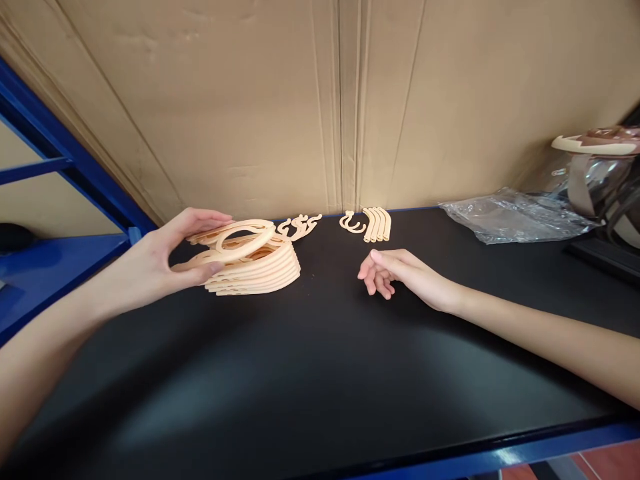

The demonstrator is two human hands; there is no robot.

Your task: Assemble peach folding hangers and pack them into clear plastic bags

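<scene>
A neat stack of cream plastic hangers [255,277] lies at left centre on the black tabletop [320,373]. My left hand [175,250] grips the loop-shaped top hanger [245,250], thumb in front and fingers behind. That top piece sits tilted over the others, and part of it is hidden by the hand. To the right, my right hand [387,272] hovers over the table with loosely curled fingers a little apart and nothing visible in them. Small cream hook pieces [300,228] lie behind the stack.
More cream hooks [353,222] and a row of curved cream bars [377,224] rest near the back edge. Crumpled clear plastic [515,215] lies at back right, beside a transparent bag [595,177]. Cardboard [240,100] stands behind; a blue metal frame [75,160] borders the left.
</scene>
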